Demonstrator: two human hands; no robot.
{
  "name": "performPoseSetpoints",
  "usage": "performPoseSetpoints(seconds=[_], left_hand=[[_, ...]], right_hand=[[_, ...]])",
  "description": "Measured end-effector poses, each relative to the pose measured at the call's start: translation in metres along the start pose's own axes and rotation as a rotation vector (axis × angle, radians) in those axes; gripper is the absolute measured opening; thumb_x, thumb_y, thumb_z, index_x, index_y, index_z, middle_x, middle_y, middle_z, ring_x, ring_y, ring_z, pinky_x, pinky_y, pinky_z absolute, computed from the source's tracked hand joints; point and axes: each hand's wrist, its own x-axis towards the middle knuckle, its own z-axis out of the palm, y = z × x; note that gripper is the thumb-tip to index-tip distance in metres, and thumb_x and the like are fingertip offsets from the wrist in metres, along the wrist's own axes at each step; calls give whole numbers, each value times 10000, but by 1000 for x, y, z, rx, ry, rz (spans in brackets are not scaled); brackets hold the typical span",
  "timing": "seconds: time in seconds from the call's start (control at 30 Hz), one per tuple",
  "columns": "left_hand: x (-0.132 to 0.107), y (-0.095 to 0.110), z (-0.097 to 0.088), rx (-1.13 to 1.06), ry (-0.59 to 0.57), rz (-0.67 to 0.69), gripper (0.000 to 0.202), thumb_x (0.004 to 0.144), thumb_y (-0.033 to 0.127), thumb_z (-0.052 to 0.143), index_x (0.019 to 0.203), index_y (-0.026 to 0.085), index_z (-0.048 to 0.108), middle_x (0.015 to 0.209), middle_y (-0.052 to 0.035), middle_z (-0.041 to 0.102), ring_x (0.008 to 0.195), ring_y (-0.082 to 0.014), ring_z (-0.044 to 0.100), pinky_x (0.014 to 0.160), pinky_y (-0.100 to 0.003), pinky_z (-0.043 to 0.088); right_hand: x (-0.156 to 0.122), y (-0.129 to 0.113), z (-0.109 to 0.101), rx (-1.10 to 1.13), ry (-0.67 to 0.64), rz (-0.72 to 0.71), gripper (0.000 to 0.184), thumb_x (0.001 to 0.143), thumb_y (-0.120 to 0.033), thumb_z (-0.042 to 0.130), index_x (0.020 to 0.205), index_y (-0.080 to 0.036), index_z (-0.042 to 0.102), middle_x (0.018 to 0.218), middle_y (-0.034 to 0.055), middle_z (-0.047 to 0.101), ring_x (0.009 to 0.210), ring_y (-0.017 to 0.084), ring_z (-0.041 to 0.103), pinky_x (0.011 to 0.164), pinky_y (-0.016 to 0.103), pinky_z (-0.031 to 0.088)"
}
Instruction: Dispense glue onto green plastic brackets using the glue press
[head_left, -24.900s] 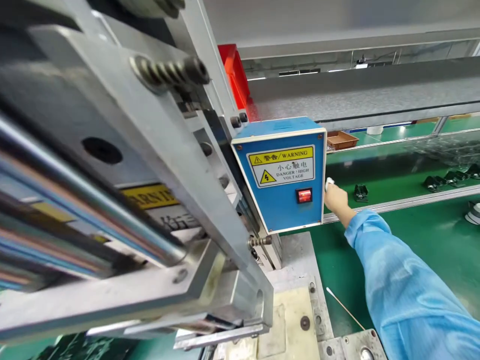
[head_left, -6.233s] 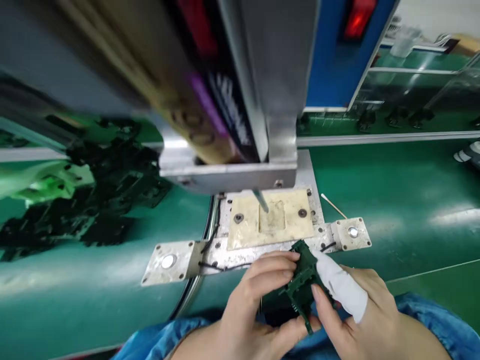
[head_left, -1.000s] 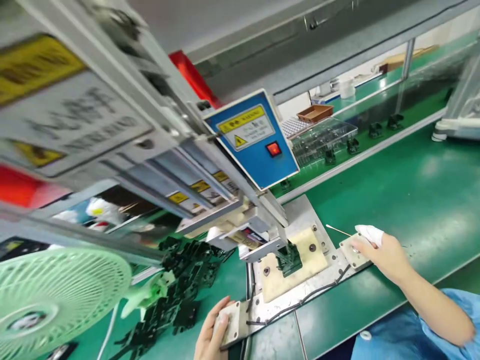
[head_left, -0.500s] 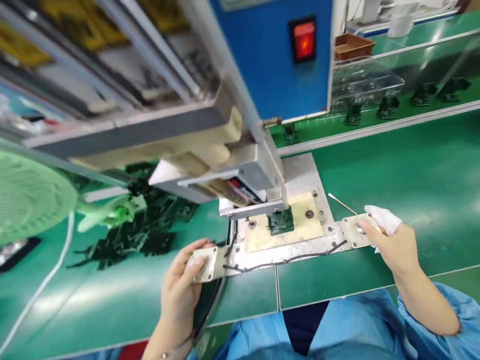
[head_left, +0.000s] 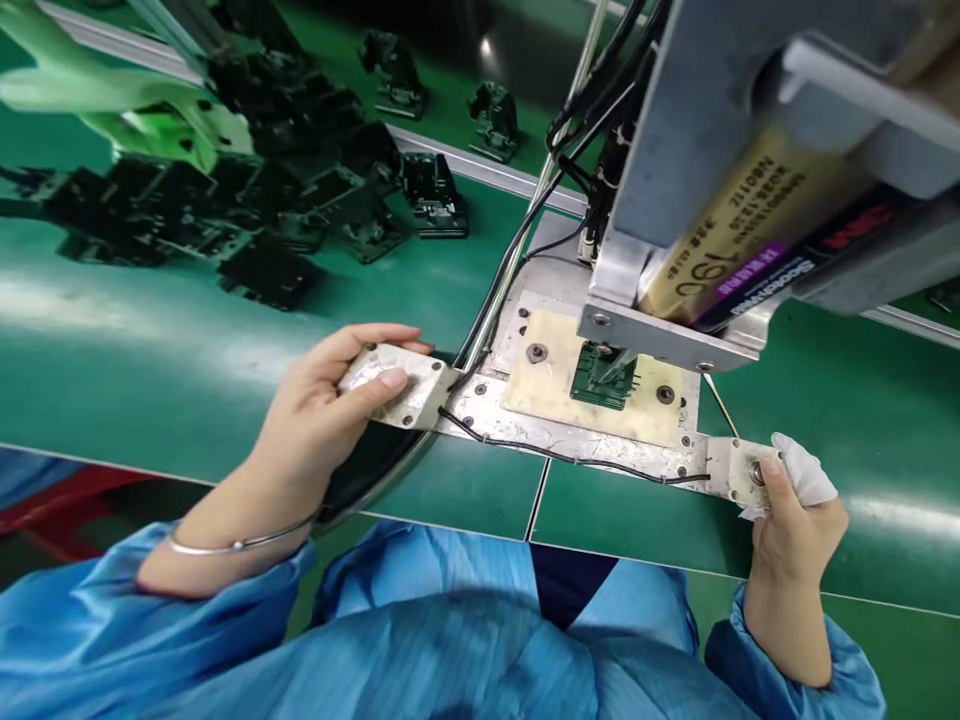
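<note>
Toward the far edge of the table (head_left: 120, 340), at left, dark moulded parts (head_left: 270, 272) lie heaped beside a light green stand (head_left: 67, 90). By the near edge, the left hand (head_left: 319, 405) has its grip closed round the left switch block (head_left: 422, 388), fingers at the far side, thumb on top. Farther right, set back from the near edge, a dark green part (head_left: 589, 385) sits on a cream plate (head_left: 536, 395). A pointed tip (head_left: 624, 362) stands over it, under a bracket (head_left: 667, 342) bearing a gold tube (head_left: 705, 250); whether tip and part touch, I cannot tell. Rightmost, just past a cotton swab (head_left: 721, 408), the right hand (head_left: 799, 530) has its grip closed on the right switch block (head_left: 742, 475), thumb at the round button, a white wrap (head_left: 808, 470) by its fingers.

To do this well, I judge, both thumbs should press together and evenly, wrists loose, without tugging the blocks sideways. The part ought to sit square on the plate, with all fingers well apart from the tip.
</note>
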Motion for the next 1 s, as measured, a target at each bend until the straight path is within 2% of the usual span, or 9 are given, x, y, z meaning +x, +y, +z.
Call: performPoseSetpoints(seconds=[0.2,0.4,0.47,0.57,0.63,0.73,0.83,0.9,1.0], left_hand=[[-1,-5,-6,82,-5,32,504,678,401,867,1115,206,710,1033,-47,738,880,-187,644,767,-257,508],[2,-12,-14,216,-32,65,499,762,435,768,1191,201,668,1111,-81,729,924,-240,671,789,-327,541],[-1,-7,-13,417,14,254,433,788,396,735,1165,190,680,1148,-94,717,1016,-285,671,890,-403,542],[-11,12,-3,660,182,758,361,745,254,775,1095,189,710,1138,-87,702,1158,-325,634,1063,-490,469],[-16,28,10,637,137,863,410,754,228,786,1152,204,693,1163,-83,689,1184,-319,626,1089,-502,460],[-15,48,39,613,-189,714,565,810,353,777,1321,198,594,1296,-113,656,1225,-307,615,1106,-495,464],[-3,55,71,653,-465,568,823,738,496,821,1421,174,494,1439,-161,587,1327,-351,560,1130,-513,448],[5,54,89,657,-557,450,875,678,504,856,1410,177,506,1450,-165,583,1341,-379,552,1119,-524,461],[14,48,106,536,-630,317,677,696,428,845,1276,178,602,1355,-154,650,1290,-362,601,1106,-525,480]], right_hand=[[-1,-3,2,32,3,25,444,597,-316,936,987,-157,799,913,50,760,754,169,680,692,291,581],[-2,-1,1,-10,-19,16,464,631,-333,918,1034,-142,789,904,69,761,785,202,694,728,334,592],[-2,1,-1,-39,-29,21,480,649,-354,909,1057,-135,783,903,76,761,814,220,702,767,363,596],[-1,3,-4,-84,-55,4,499,676,-381,891,1088,-127,772,905,84,759,861,252,715,814,406,598],[-1,4,-5,-105,-72,-7,504,688,-393,882,1101,-128,767,925,93,760,898,275,721,837,431,597],[-1,8,-5,-105,-66,-4,502,684,-406,885,1094,-140,771,975,103,763,959,295,720,889,458,584],[0,11,-4,-104,-58,7,516,668,-420,898,1085,-142,776,974,104,766,1006,306,712,955,483,554],[1,11,-4,-107,-58,8,540,663,-434,901,1093,-134,775,948,104,766,1022,311,709,985,495,536],[3,11,-3,-107,-84,23,566,674,-455,891,1119,-129,766,967,113,769,1027,308,708,997,501,527]])
